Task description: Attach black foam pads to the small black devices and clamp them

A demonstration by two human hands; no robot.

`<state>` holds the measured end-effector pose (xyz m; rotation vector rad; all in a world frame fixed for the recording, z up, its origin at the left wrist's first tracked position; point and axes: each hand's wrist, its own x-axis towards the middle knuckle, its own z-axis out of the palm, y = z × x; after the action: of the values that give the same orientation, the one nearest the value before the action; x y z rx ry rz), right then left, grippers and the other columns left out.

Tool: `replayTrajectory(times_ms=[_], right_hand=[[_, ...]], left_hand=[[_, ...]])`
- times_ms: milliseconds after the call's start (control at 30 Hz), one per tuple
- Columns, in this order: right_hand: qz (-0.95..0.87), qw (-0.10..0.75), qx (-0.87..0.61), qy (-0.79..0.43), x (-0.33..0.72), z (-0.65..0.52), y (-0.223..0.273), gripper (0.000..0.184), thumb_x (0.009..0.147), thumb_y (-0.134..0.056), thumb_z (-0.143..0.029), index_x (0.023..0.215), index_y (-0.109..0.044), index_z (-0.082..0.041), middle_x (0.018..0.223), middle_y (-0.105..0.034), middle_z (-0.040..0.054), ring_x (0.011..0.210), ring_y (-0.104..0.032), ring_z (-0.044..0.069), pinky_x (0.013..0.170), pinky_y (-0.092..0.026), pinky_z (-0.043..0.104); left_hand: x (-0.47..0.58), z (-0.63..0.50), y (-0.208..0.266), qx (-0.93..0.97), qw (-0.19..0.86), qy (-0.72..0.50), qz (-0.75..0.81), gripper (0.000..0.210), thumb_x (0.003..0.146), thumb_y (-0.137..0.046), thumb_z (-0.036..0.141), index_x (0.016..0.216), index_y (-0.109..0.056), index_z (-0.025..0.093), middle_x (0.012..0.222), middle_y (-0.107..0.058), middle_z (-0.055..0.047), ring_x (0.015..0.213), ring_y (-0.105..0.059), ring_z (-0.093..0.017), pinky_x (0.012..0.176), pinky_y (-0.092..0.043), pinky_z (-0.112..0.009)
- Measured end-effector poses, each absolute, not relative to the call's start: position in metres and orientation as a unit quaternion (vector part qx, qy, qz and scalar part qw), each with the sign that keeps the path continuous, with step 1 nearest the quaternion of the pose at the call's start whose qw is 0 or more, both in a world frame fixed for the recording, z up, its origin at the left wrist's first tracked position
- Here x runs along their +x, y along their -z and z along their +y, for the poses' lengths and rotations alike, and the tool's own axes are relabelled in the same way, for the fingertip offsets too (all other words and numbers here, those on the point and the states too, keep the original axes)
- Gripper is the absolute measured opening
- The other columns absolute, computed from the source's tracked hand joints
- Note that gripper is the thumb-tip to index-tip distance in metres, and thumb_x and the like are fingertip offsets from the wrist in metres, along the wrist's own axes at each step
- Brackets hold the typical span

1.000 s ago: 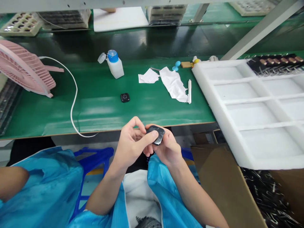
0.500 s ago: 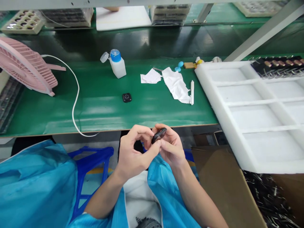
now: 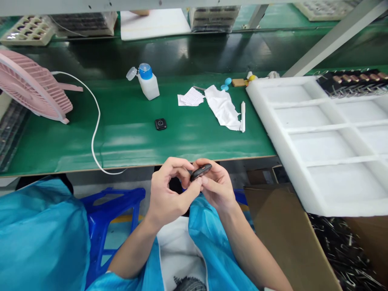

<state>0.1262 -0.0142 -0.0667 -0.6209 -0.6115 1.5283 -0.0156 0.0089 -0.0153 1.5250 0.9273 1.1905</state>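
A dark, rounded smartwatch body (image 3: 200,172) is pinched between my two hands in front of the table edge, its thin side turned up. My left hand (image 3: 171,192) grips its left end with thumb and fingers. Around the right end close the fingers of my right hand (image 3: 218,186), thumb on the near side. A second black smartwatch body (image 3: 160,124) lies on the green table (image 3: 127,141) with its round sensor side up, beyond my hands.
A white bottle (image 3: 149,87) with open blue cap, paper slips (image 3: 191,98) and a white cloth (image 3: 222,108) lie farther back. Left are a pink fan (image 3: 33,87) and its cable. A white foam tray (image 3: 336,147) and cardboard box (image 3: 280,230) stand right. Another person's blue sleeve (image 3: 42,238) is at left.
The smartwatch body in my hands has tilted slightly, lying flatter than before. My grip stays the same, and the whole view has shifted a little.
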Motion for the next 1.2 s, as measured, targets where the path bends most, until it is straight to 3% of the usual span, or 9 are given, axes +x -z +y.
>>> replayTrajectory(times_ms=[167,633,867,1067,1200], right_hand=[[-0.271,0.621,-0.314,-0.665,0.126,-0.014,0.064,0.037,0.075,-0.091,-0.036,0.109,-0.081,-0.024,0.083,-0.072,0.0036,0.058,-0.059,0.014,0.054,-0.056,0.027],[-0.27,0.622,-0.298,-0.672,0.119,-0.015,0.065,0.033,0.08,-0.088,-0.033,0.111,-0.08,-0.023,0.082,-0.071,0.0022,0.058,-0.059,0.013,0.057,-0.054,0.026],[-0.412,0.617,-0.498,-0.448,0.123,-0.027,0.059,0.037,0.092,-0.08,-0.028,0.128,-0.075,-0.031,0.112,-0.075,0.0056,0.096,-0.07,0.022,0.087,-0.06,0.035],[-0.453,0.613,-0.516,-0.391,0.123,-0.036,0.055,0.053,0.092,-0.079,-0.022,0.142,-0.065,-0.036,0.103,-0.076,0.0017,0.093,-0.072,0.022,0.09,-0.062,0.039],[-0.425,0.627,-0.559,-0.336,0.145,-0.057,0.044,0.065,0.088,-0.081,-0.022,0.147,-0.058,-0.036,0.124,-0.071,0.0067,0.098,-0.071,0.025,0.09,-0.063,0.044]], left_hand=[[-0.015,0.01,0.014,0.621,0.468,-0.488,0.396,0.02,0.085,-0.076,0.014,0.098,-0.064,0.021,0.065,-0.061,0.007,0.059,-0.062,-0.011,0.064,-0.05,-0.024],[-0.012,0.011,0.014,0.59,0.48,-0.484,0.433,0.014,0.089,-0.075,0.022,0.096,-0.063,0.02,0.064,-0.062,0.006,0.055,-0.063,-0.01,0.059,-0.053,-0.021],[-0.021,0.02,0.023,0.683,0.396,-0.46,0.407,0.017,0.09,-0.075,0.019,0.106,-0.076,0.023,0.106,-0.073,-0.005,0.093,-0.071,-0.017,0.073,-0.058,-0.024],[-0.022,0.023,0.028,0.732,0.357,-0.453,0.361,0.013,0.091,-0.073,0.014,0.101,-0.075,0.021,0.097,-0.076,-0.004,0.088,-0.072,-0.017,0.08,-0.058,-0.028],[-0.02,0.024,0.03,0.735,0.348,-0.46,0.358,0.011,0.09,-0.075,0.015,0.099,-0.075,0.021,0.094,-0.077,-0.004,0.086,-0.072,-0.018,0.08,-0.059,-0.03]])
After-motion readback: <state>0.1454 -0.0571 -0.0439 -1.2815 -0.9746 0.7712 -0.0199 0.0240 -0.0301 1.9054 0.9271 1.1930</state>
